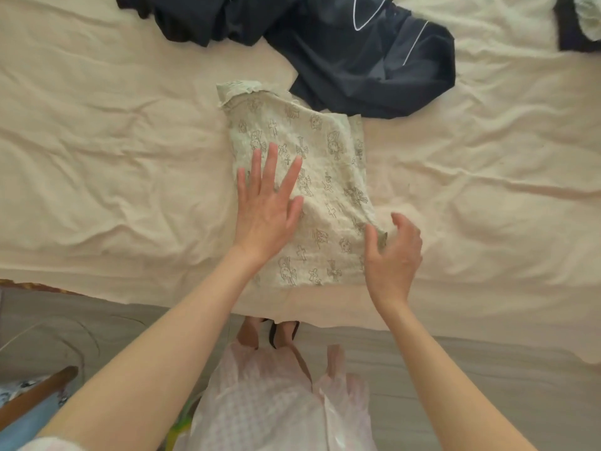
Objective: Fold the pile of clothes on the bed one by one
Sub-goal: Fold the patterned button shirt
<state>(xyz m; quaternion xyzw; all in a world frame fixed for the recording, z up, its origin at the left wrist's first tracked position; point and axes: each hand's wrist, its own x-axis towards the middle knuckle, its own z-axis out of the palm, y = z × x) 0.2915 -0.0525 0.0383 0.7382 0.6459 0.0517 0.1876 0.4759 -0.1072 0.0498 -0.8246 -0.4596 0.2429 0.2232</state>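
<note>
The printed cloth (pixel 312 187) lies flat on the bed (pixel 113 157) near its front edge, partly folded into a long strip w/ a frilly bit at the far left corner. Left hand (pixel 266 203) rests on it, fingers straight and spread, prob. to pin the fabric so it won't slide. Right hand (pixel 392 252) sits at the cloth's near right edge, fingers curled around that edge w/ thumb close; looks like a pinch on the hem, likely to lift it for the next fold. The dark garment (pixel 357 53) is heaped just beyond, its hem touching or overlapping the cloth's far edge, so little room that way. Plenty of bare sheet to left and right. Another dark item (pixel 572 24) sits at the far right corner, well apart.
</note>
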